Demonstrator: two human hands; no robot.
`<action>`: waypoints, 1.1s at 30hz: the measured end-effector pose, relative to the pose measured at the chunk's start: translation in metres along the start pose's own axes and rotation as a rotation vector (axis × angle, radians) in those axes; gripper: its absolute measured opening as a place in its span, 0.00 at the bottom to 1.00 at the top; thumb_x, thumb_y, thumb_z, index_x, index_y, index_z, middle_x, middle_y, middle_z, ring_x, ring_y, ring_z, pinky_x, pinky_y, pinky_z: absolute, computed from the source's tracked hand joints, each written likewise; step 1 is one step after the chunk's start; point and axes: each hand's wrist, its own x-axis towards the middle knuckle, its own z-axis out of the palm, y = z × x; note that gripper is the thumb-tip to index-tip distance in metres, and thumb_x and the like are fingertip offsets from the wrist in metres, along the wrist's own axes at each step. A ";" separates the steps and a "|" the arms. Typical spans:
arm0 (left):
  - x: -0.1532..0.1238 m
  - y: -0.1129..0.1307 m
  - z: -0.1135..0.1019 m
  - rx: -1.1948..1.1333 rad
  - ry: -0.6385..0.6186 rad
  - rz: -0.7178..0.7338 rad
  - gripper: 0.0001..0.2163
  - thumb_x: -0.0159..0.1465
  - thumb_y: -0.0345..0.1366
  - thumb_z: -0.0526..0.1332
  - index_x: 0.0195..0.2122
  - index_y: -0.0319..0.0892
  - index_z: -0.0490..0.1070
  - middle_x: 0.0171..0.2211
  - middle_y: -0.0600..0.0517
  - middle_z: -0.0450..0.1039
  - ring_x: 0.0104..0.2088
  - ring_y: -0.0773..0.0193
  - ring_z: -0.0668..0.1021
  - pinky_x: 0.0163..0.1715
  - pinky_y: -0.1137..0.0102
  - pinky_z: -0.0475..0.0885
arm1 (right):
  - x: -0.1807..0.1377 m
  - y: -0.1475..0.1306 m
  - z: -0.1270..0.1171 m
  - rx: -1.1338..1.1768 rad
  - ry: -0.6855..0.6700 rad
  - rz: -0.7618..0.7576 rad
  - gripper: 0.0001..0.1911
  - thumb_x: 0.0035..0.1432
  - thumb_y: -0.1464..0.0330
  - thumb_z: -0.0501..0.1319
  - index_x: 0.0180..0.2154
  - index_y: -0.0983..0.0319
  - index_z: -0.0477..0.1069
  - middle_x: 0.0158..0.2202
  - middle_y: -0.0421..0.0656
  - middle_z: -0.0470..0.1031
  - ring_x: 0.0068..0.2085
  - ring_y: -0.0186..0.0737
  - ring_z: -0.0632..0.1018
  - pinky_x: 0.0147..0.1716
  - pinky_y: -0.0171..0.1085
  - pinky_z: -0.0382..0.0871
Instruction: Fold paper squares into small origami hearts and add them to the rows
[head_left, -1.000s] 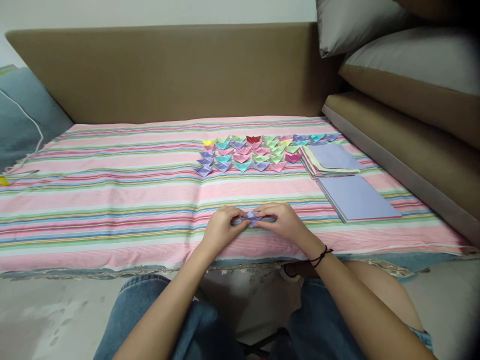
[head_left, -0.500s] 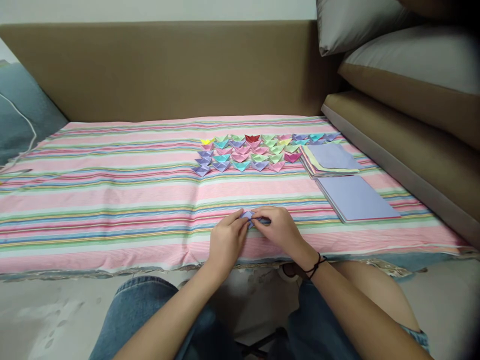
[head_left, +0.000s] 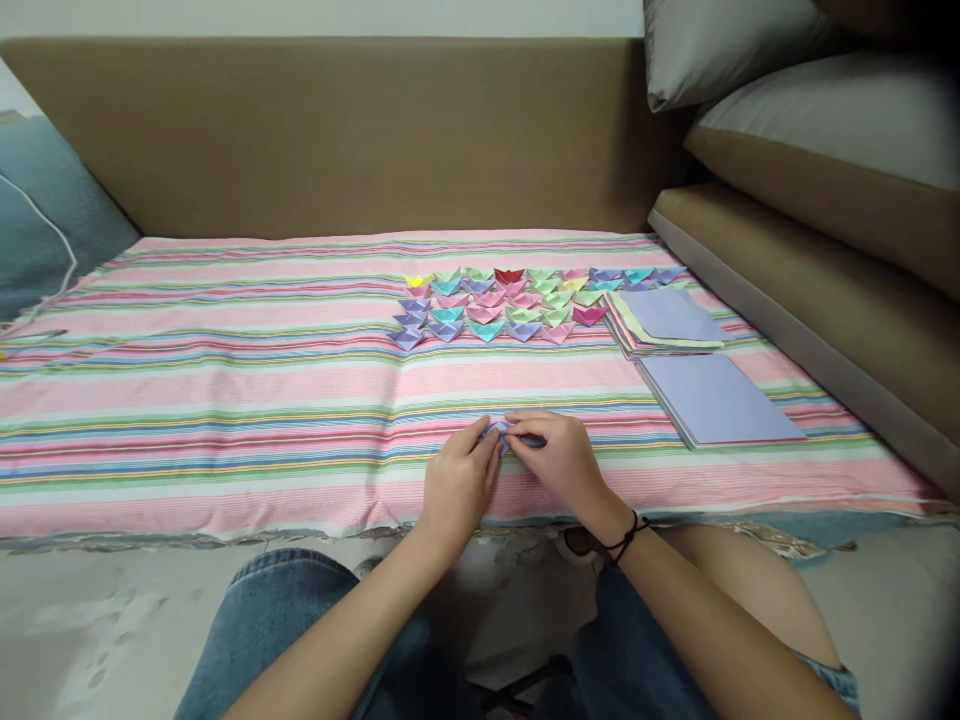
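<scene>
Between both hands, near the front edge of the striped cloth (head_left: 247, 400), is a small folded piece of lavender paper (head_left: 501, 428). My left hand (head_left: 459, 480) pinches its left side, fingers closed. From the right, my right hand (head_left: 562, 455) grips it between thumb and index finger. Fingers cover much of the paper, so its full shape is hidden. Beyond the hands stand rows of small folded paper boats (head_left: 486, 312) in pink, green, blue, lavender, red and yellow.
To the right lie a stack of lavender-topped square paper (head_left: 724, 400) and, behind it, a looser multicoloured paper stack (head_left: 667, 315). Grey-brown cushions (head_left: 825, 150) are piled at the right. A brown backrest (head_left: 360, 140) runs along the back. A white cable (head_left: 52, 235) lies at far left.
The camera view has shifted slightly. Both hands stay at the lavender paper, and its visible part looks a little flatter or more covered by the fingers.
</scene>
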 end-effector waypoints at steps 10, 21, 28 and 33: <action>0.000 0.001 -0.003 -0.055 -0.046 -0.008 0.12 0.64 0.32 0.53 0.44 0.40 0.73 0.47 0.44 0.73 0.44 0.57 0.76 0.44 0.65 0.73 | 0.007 -0.003 0.002 0.043 -0.036 0.037 0.08 0.46 0.78 0.60 0.23 0.60 0.73 0.36 0.44 0.79 0.39 0.43 0.78 0.36 0.39 0.72; 0.010 -0.001 -0.007 -0.280 -0.074 -0.184 0.07 0.61 0.30 0.57 0.37 0.41 0.74 0.43 0.49 0.75 0.41 0.60 0.77 0.40 0.68 0.72 | 0.010 -0.001 -0.002 0.061 -0.116 -0.031 0.08 0.48 0.77 0.59 0.24 0.60 0.72 0.38 0.44 0.76 0.39 0.41 0.76 0.37 0.36 0.70; 0.016 0.001 -0.007 -0.271 -0.076 -0.218 0.06 0.61 0.30 0.57 0.31 0.43 0.73 0.43 0.53 0.74 0.38 0.62 0.77 0.33 0.70 0.70 | 0.010 -0.001 -0.002 0.037 -0.134 -0.035 0.08 0.49 0.77 0.59 0.24 0.60 0.73 0.40 0.44 0.75 0.40 0.42 0.76 0.35 0.36 0.69; 0.019 0.002 -0.009 -0.235 -0.108 -0.161 0.07 0.61 0.28 0.55 0.31 0.42 0.71 0.40 0.50 0.74 0.39 0.61 0.76 0.34 0.70 0.69 | 0.012 -0.002 -0.001 -0.010 -0.142 -0.060 0.08 0.48 0.78 0.59 0.23 0.61 0.72 0.39 0.44 0.76 0.40 0.41 0.76 0.36 0.37 0.70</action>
